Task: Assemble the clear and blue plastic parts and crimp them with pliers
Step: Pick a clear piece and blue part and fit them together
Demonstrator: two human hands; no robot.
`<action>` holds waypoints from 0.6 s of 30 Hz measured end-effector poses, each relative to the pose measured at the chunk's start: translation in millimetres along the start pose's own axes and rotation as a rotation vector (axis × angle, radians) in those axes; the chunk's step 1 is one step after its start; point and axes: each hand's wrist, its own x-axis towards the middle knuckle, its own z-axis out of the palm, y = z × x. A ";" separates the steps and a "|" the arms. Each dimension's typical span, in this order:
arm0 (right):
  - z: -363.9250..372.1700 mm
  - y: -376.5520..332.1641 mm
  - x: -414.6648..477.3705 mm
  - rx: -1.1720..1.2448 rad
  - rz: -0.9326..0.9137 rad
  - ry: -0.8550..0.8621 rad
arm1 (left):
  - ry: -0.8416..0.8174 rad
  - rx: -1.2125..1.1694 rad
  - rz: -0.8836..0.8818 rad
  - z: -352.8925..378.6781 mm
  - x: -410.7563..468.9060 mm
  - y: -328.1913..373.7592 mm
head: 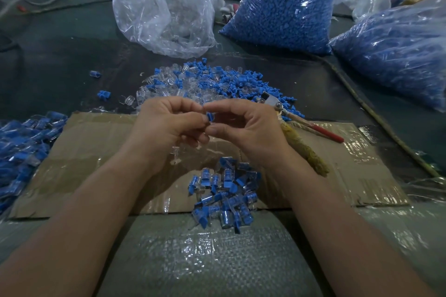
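Cardboard covers the bench; above it the left hand and right hand both pinch one blue part at their fingertips. Pushed crooked, it could slip into the assembled pile between the wrists

Small blue part pinched between left hand and right hand

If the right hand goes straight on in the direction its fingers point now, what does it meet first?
The left hand. The right hand points leftward, pinching the blue part, and the left hand seems to pinch the same part from the other side, so hardly any gap lies between them.
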 end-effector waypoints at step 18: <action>-5.4 5.9 -2.5 0.034 -0.062 0.053 | -0.104 -0.072 -0.106 1.4 0.2 4.7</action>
